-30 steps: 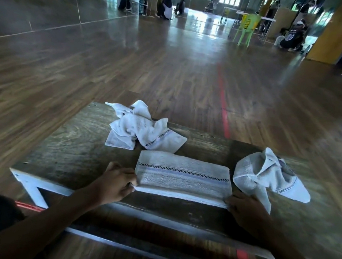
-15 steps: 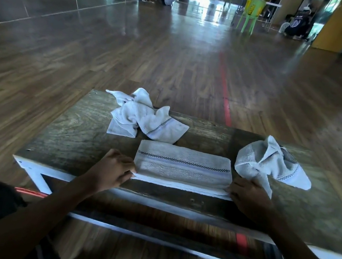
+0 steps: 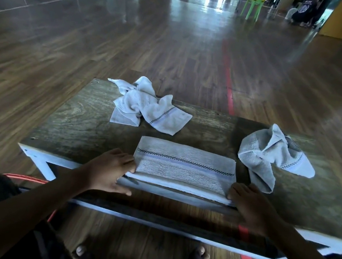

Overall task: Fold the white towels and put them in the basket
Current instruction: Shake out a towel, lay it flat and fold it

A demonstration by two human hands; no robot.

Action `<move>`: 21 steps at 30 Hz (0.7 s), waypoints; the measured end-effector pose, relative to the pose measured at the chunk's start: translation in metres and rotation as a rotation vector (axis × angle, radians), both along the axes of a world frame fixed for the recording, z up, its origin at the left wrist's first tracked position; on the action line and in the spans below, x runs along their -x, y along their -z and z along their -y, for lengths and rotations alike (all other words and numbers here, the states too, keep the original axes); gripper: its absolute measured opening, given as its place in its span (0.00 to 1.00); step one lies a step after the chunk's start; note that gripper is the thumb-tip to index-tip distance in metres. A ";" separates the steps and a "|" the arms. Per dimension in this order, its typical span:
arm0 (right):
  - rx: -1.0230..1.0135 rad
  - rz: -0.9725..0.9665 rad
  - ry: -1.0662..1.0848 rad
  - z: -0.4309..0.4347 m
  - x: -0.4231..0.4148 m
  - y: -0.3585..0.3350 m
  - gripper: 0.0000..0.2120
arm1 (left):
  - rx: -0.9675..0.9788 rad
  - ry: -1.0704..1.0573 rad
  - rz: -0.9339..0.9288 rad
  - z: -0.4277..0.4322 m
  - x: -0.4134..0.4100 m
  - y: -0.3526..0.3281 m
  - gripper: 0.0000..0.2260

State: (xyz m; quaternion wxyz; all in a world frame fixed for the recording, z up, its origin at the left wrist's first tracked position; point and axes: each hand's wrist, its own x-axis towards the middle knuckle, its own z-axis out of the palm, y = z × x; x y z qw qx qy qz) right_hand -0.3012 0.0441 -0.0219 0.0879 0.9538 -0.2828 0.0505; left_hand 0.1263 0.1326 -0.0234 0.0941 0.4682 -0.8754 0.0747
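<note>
The folded towel (image 3: 184, 167) lies along the near edge of the table (image 3: 77, 128). The left grip (image 3: 108, 171) curls its fingers round the towel's left end, and the right grip (image 3: 249, 205) curls over its near right corner. A crumpled towel (image 3: 146, 108) lies behind it, and a second crumpled towel (image 3: 270, 155) lies just to its right.

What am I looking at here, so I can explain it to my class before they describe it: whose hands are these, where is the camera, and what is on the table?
There is no machine: a person works bare-handed, and the one camera sits on their head, looking forward and down. That is why the left hand and right hand reach in from the bottom. On the wooden table lies a folded towel; each hand grips one end of its near edge. Two more lie crumpled: the back towel and the right towel.
</note>
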 end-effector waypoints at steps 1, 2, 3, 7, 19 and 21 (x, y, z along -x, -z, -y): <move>0.015 -0.012 -0.023 -0.002 0.000 0.002 0.14 | 0.025 0.016 0.028 -0.001 0.001 0.003 0.20; 0.009 -0.018 -0.041 -0.004 -0.001 0.000 0.10 | 0.020 0.019 0.040 -0.003 0.003 0.004 0.20; -0.012 -0.012 -0.057 -0.004 0.000 -0.001 0.08 | 0.018 0.022 0.045 -0.004 0.003 0.006 0.19; -0.238 0.180 0.089 0.000 0.005 -0.023 0.08 | -0.077 -0.046 -0.133 -0.009 -0.004 -0.008 0.08; -0.835 0.921 0.305 0.008 0.005 -0.113 0.10 | -0.325 -0.169 -1.112 0.005 0.009 -0.095 0.05; -0.838 0.777 0.347 0.015 0.003 -0.106 0.08 | -0.367 -0.189 -1.036 0.012 0.003 -0.093 0.09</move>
